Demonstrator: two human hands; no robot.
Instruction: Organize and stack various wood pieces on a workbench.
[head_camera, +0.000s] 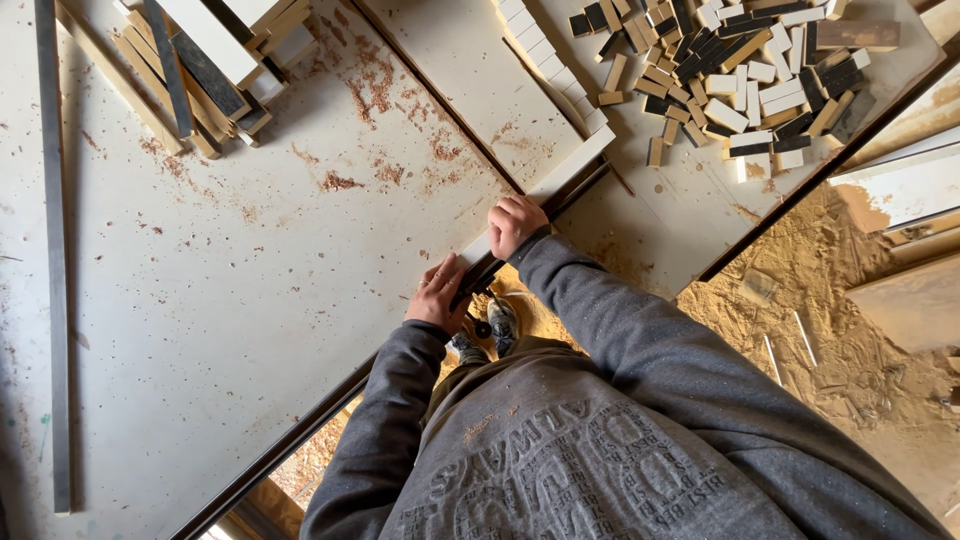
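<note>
A long white strip (570, 165) lies along the edge of a big white work table (250, 300) dusted with reddish sawdust. My right hand (515, 222) is closed on the near part of the strip. My left hand (437, 295) lies flat with fingers together at the table's dark edge, just at the strip's near end; whether it touches the strip I cannot tell. Both arms wear grey sleeves. My shoes (490, 330) show below the hands.
A second white table (690, 215) at the upper right carries a heap of small light and dark wood blocks (740, 80) and a row of white blocks (550, 55). Stacked offcut strips (210, 70) lie upper left. A long grey bar (55, 260) runs down the left. Sawdust covers the floor (840, 330).
</note>
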